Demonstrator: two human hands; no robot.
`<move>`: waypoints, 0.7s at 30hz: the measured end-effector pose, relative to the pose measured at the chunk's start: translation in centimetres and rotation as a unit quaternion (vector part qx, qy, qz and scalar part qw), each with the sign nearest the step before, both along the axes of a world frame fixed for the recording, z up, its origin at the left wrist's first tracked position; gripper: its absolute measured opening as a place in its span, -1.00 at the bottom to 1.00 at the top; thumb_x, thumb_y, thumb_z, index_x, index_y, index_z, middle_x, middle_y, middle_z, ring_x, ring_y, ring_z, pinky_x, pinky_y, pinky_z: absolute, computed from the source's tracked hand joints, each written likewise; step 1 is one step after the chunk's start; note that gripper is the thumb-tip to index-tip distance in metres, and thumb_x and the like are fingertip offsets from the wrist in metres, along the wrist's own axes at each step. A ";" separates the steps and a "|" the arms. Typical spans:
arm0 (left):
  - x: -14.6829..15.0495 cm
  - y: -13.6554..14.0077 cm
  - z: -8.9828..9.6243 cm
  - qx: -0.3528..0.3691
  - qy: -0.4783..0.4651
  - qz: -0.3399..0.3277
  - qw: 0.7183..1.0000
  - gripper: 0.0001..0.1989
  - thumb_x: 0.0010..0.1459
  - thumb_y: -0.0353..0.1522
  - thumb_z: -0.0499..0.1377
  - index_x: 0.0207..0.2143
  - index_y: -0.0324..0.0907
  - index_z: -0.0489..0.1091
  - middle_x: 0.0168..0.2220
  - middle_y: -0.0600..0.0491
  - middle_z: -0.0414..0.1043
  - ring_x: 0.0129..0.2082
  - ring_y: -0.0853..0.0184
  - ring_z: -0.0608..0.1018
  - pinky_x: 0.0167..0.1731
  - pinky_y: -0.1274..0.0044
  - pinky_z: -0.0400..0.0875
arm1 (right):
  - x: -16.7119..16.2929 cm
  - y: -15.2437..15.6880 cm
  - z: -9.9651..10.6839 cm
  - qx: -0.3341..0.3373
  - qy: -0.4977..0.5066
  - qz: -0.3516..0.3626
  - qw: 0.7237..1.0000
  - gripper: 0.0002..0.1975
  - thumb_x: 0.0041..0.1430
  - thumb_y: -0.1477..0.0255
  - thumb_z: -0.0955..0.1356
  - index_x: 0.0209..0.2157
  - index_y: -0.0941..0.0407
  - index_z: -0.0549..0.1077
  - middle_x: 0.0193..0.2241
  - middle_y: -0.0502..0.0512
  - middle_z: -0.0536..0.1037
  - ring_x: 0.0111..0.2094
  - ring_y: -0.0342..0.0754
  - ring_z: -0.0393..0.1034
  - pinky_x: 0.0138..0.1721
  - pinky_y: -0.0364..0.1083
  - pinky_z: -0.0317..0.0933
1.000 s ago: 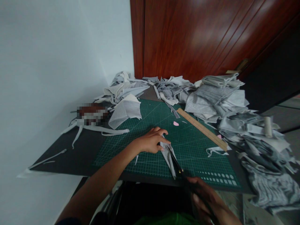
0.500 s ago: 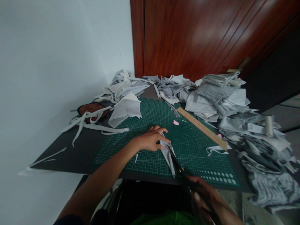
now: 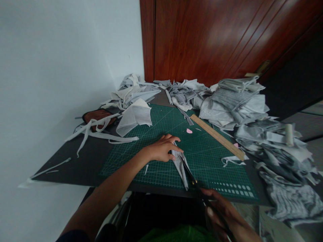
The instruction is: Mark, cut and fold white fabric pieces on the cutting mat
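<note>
My left hand rests on the green cutting mat, its fingers bent and pinning the top of a narrow grey fabric piece. The fabric tapers toward the mat's front edge. From the lower right, my right hand grips a pair of black scissors by the handles. Their blades point away from me and lie at the fabric, with the tips close to my left thumb and fingers. How far the blades are apart, I cannot tell. A thin white scrap lies left of the fabric.
A wooden ruler lies diagonally on the right, near a pink chip. Tall heaps of grey fabric line the right and back. On the left are a pale fabric panel, white strips and a brown pouch.
Almost nothing differs. The view has shifted very slightly; both hands, the scissors and the fabric keep nearly the same places.
</note>
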State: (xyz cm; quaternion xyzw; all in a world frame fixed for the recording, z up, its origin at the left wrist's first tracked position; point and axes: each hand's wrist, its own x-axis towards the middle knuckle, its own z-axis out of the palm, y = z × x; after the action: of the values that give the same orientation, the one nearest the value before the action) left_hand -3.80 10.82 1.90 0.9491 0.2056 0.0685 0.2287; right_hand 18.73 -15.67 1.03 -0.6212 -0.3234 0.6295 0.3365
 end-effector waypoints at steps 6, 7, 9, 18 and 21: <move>-0.1 0.0 0.0 0.005 -0.003 -0.003 1.000 -0.56 0.14 -0.33 0.34 0.08 0.17 0.51 0.29 0.05 0.20 0.22 0.10 0.25 0.22 0.23 0.16 | -0.6 -0.5 -0.6 0.008 0.002 -0.012 1.000 -0.34 0.09 -0.10 0.42 0.14 -0.09 0.39 -0.55 -0.15 0.27 -0.68 -0.28 -0.07 -0.68 -0.24 -0.14; -0.1 0.0 0.0 0.006 -0.004 -0.003 1.000 -0.57 0.15 -0.33 0.34 0.08 0.18 0.51 0.28 0.05 0.20 0.21 0.10 0.25 0.21 0.24 0.16 | -0.6 -0.5 -0.6 0.009 0.000 -0.010 1.000 -0.34 0.11 -0.10 0.42 0.15 -0.08 0.38 -0.55 -0.17 0.26 -0.67 -0.29 -0.09 -0.68 -0.24 -0.16; 0.0 0.0 0.0 0.006 -0.004 -0.002 1.000 -0.57 0.15 -0.32 0.34 0.08 0.17 0.51 0.28 0.05 0.20 0.21 0.10 0.26 0.21 0.24 0.15 | -0.5 -0.5 -0.7 0.014 0.002 -0.001 1.000 -0.33 0.12 -0.11 0.40 0.16 -0.04 0.37 -0.56 -0.18 0.24 -0.67 -0.29 -0.09 -0.67 -0.24 -0.16; 0.0 0.0 0.2 -0.002 -0.001 0.000 1.000 -0.57 0.13 -0.32 0.36 0.07 0.15 0.53 0.28 0.03 0.22 0.22 0.09 0.26 0.22 0.24 0.15 | 0.0 0.0 -0.3 -0.009 -0.014 -0.020 1.000 -0.27 0.02 -0.11 0.46 0.15 -0.06 0.40 -0.57 -0.12 0.34 -0.69 -0.21 0.10 -0.67 -0.21 0.01; -0.1 0.0 0.0 -0.003 -0.006 -0.002 1.000 -0.54 0.13 -0.32 0.37 0.09 0.15 0.51 0.27 0.04 0.23 0.22 0.08 0.25 0.22 0.23 0.14 | -0.4 0.5 0.2 -0.006 -0.013 -0.007 1.000 -0.27 0.06 -0.11 0.45 0.17 -0.04 0.35 -0.55 -0.15 0.32 -0.70 -0.25 0.07 -0.70 -0.23 -0.03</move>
State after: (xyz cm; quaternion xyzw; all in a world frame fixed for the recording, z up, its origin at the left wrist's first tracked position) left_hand -3.85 10.83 1.93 0.9484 0.2024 0.0729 0.2328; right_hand 18.28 -15.14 1.19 -0.6334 -0.3194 0.6210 0.3333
